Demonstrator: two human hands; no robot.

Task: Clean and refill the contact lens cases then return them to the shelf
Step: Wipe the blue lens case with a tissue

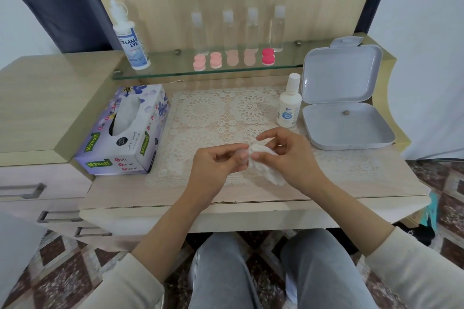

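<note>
Half hidden among fingers, a small pale-pink round lens case (pixel 241 157) sits pinched in the grip of the left hand (pixel 213 165) — the right hand (pixel 288 158) clamps a crumpled white tissue (pixel 266 170) against it, above the lace-covered wooden bench (pixel 376 190); five pink cases (pixel 232 57) line the glass shelf (pixel 163 71).

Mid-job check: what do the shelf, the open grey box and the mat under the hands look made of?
Shelf: clear glossy glass; see-through, with a greenish edge.
Grey box: probably matte moulded plastic; smooth rounded corners, hinged lid.
Mat: white crocheted lace, likely cotton thread; openwork round motifs.
</note>
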